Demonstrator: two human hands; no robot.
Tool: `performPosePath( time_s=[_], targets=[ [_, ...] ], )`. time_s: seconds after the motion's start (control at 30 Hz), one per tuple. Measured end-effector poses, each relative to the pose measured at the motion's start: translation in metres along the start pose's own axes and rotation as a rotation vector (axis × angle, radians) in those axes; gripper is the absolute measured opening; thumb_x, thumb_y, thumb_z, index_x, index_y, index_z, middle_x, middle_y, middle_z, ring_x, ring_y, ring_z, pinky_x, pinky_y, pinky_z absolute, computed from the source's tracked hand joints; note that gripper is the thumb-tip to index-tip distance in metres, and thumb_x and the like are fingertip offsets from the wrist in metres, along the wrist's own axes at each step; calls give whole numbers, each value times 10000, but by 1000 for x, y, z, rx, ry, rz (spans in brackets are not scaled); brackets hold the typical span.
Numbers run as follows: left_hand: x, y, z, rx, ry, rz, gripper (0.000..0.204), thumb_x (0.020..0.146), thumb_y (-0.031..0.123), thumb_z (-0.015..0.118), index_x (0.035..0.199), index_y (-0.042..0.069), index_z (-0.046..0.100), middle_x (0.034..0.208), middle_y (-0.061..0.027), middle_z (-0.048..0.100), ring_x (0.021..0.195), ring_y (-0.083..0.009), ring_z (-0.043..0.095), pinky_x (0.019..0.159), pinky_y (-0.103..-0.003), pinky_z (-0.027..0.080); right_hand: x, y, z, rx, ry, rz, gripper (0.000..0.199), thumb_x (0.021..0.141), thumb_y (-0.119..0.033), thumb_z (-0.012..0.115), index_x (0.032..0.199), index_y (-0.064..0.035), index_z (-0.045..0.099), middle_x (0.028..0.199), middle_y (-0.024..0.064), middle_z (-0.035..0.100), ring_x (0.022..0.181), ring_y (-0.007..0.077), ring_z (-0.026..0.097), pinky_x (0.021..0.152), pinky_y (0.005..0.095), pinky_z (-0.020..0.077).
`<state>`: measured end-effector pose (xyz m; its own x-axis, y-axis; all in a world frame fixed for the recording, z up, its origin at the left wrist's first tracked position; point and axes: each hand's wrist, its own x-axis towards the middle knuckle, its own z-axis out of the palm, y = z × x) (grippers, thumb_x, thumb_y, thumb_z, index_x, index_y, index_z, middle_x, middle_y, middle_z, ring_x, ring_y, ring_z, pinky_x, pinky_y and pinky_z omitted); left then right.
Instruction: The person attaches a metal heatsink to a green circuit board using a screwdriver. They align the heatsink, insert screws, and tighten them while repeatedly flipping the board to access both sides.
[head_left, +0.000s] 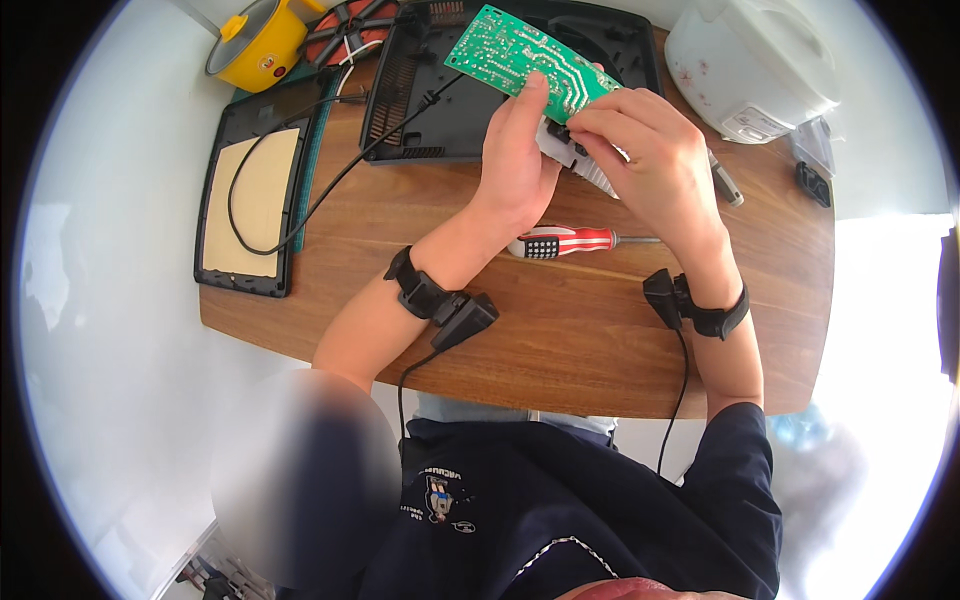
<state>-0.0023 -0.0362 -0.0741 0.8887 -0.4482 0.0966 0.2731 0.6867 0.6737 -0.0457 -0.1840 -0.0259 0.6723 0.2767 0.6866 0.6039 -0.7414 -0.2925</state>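
Note:
A green circuit board (515, 60), solder side up, is held tilted above the far part of the table. My left hand (520, 150) grips its near edge, thumb on top and the fingers hidden beneath. My right hand (650, 150) pinches with thumb and forefinger at the board's near right corner; what lies between the fingertips is too small to make out. A finned silver heat sink (590, 174) shows under the board between my hands. Nearer to me, a red and white screwdriver (570, 241) lies on the table, its shaft pointing right.
Behind my hands stands an open black plastic housing (400, 150). A black panel with a beige sheet (250, 205) and a black cable lies left. A yellow pot (262, 50), red coil (350, 30) and white rice cooker (750, 60) stand at the back; a grey-handled tool (727, 185) lies right.

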Motion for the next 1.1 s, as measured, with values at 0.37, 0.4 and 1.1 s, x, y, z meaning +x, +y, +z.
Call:
performPosePath(
  time_s=[0.37, 0.4, 1.1],
  targets=[
    [-2, -5, 4, 53, 27, 53, 392, 1100, 375, 494, 1207, 19, 617, 1143, -46, 678, 1033, -133, 627, 927, -317, 494, -2, -14, -2, -147, -82, 49, 96, 785, -50, 743, 877, -55, 716, 866, 50, 646, 803, 272, 625, 701, 393, 530],
    [-2, -5, 3, 76, 11, 62, 391, 1103, 373, 481, 1217, 24, 616, 1165, -47, 675, 1061, -143, 625, 943, -327, 490, -2, -16, -2, -155, -83, 53, 106, 775, -42, 737, 878, -53, 714, 862, 51, 643, 801, 270, 625, 701, 390, 530],
    [0, -12, -6, 81, 1, 85, 332, 1103, 352, 489, 1200, 63, 622, 1103, -10, 670, 988, -112, 605, 871, -315, 481, -2, -18, 5, -324, -62, -17, 93, 766, -88, 744, 831, -79, 679, 811, 30, 589, 787, 228, 620, 717, 372, 517]
  ],
)
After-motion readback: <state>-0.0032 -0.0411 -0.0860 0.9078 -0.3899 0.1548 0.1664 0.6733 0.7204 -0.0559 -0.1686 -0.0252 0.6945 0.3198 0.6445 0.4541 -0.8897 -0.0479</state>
